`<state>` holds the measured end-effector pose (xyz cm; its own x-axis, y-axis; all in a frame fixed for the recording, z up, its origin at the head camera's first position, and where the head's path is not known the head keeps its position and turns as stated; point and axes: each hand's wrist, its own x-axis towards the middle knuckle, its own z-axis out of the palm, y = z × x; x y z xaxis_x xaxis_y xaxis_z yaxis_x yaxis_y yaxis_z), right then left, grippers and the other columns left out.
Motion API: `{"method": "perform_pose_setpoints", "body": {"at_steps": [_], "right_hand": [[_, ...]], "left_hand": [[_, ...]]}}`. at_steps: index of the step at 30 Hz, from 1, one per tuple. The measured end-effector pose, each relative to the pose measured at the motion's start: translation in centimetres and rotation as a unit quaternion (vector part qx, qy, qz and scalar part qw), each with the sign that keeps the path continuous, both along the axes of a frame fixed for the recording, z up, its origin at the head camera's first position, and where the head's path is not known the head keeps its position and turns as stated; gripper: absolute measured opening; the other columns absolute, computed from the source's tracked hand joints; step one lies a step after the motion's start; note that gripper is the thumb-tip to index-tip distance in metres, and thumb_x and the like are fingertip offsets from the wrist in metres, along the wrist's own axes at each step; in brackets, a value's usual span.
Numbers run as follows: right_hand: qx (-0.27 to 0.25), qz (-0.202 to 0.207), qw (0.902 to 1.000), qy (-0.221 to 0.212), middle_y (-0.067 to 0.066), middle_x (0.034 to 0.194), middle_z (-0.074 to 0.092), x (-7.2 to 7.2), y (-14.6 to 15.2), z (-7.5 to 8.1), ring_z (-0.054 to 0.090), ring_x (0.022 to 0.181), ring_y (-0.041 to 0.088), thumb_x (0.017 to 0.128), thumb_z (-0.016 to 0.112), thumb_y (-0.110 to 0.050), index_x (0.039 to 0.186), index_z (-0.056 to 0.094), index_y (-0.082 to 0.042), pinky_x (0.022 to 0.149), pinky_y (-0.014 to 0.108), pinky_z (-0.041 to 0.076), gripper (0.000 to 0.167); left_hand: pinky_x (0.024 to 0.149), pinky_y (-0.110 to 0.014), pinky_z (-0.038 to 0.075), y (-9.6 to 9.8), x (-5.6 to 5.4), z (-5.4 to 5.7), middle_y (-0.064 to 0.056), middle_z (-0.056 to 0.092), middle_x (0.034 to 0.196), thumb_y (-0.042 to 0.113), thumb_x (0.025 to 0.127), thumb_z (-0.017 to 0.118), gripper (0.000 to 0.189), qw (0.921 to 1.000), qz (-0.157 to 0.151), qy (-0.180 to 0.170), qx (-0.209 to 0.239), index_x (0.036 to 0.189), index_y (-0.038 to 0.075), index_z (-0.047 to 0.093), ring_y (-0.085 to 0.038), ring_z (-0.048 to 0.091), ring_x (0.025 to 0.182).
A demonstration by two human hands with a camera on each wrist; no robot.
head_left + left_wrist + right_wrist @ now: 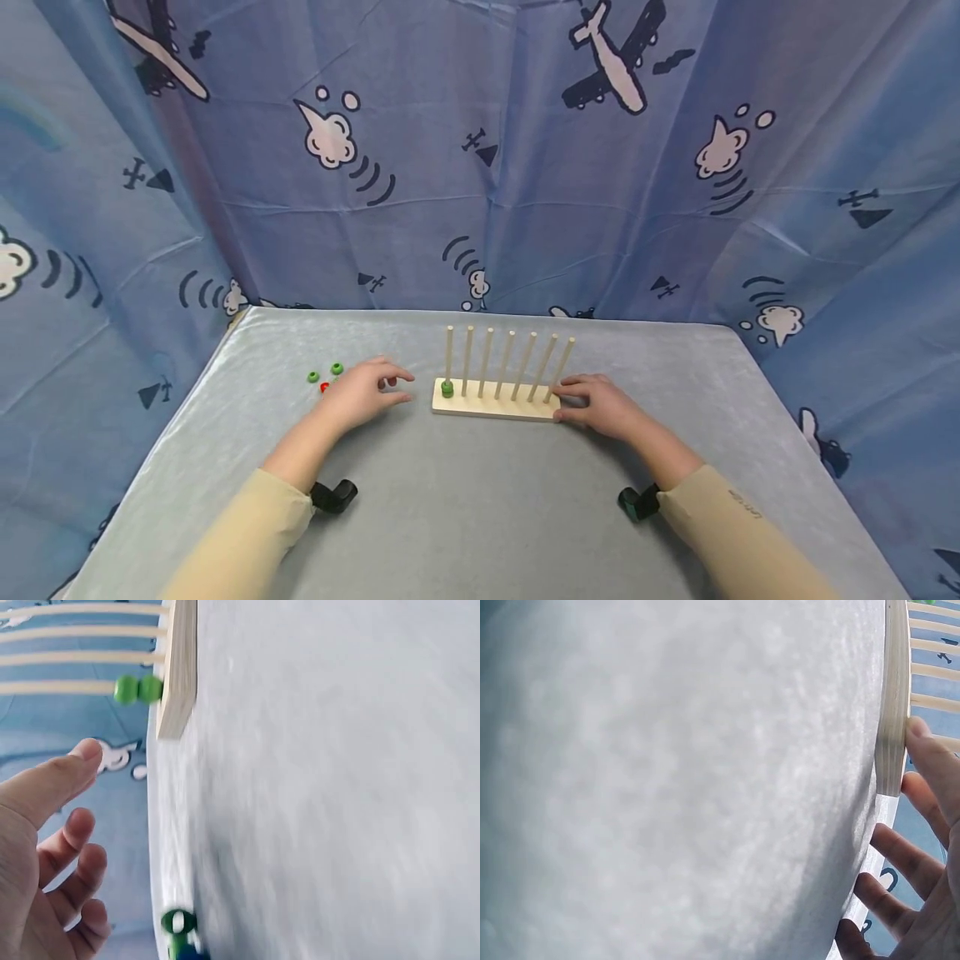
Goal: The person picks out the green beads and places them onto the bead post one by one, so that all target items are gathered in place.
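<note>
Nearest: two tan sleeves, right (750, 542) and left (236, 542). Small dark writing (745, 503) runs along the right one, too small to read. A black wrist device sits at each cuff, left (335, 497) and right (639, 504); any marking on them cannot be made out.

Left hand (362, 392): holds nothing. Thumb and fingers well parted, fingers loosely bent, tips pointing at the board's left end with a gap between.

Right hand (602, 406): thumb and forefinger narrow, pinching the right end of the wooden pegboard (495, 407); other fingers spread just beside it.

Pegboard lies flat between the hands, long side across the view. Seven upright pegs. Leftmost peg carries two green beads (139, 689), stacked at its base; the other six pegs are bare.

Beyond the left wrist, loose on the cloth: a red bead (325, 387) just beside the hand, a green bead (312, 377) and another green bead (337, 368) near it. Left wrist view adds a dark blue bead (193, 954), partly cut off by the frame.

Room: pale table (487, 500) stretches open between forearms and board; a narrower strip behind the pegs reaches the far edge. Blue curtain (420, 225) beyond, printed with planes and clouds.
</note>
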<state>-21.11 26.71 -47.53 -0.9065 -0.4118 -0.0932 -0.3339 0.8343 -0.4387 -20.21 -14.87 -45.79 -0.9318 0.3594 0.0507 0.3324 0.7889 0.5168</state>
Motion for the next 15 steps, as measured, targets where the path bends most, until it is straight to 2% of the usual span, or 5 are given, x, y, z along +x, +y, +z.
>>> {"method": "perform_pose_setpoints", "body": {"at_steps": [8, 15], "right_hand": [[0.001, 0.004, 1.0000, 0.003, 0.018, 0.137, 0.056, 0.0, 0.0, 0.2, 0.043, 0.129, 0.045, 0.087, 0.075, -0.041, 0.131, 0.067, -0.010, 0.104, 0.059, 0.035, 0.054], [0.003, 0.003, 1.0000, -0.001, 0.018, 0.138, 0.056, 0.0, 0.0, 0.2, 0.043, 0.130, 0.045, 0.087, 0.074, -0.042, 0.131, 0.066, -0.010, 0.104, 0.060, 0.035, 0.055]], "left_hand": [[0.070, -0.034, 0.044, -4.6, 2.0, 0.5, 0.001, 0.060, 0.094, 0.031, 0.088, 0.077, 0.031, 0.9997, 0.019, -0.003, -0.012, 0.116, 0.021, 0.075, -0.013, 0.052, 0.079], [0.071, -0.035, 0.045, -7.6, 3.6, 0.6, 0.002, 0.060, 0.092, 0.029, 0.086, 0.078, 0.028, 0.9993, 0.031, 0.014, -0.017, 0.113, 0.019, 0.077, -0.012, 0.053, 0.077]]}}
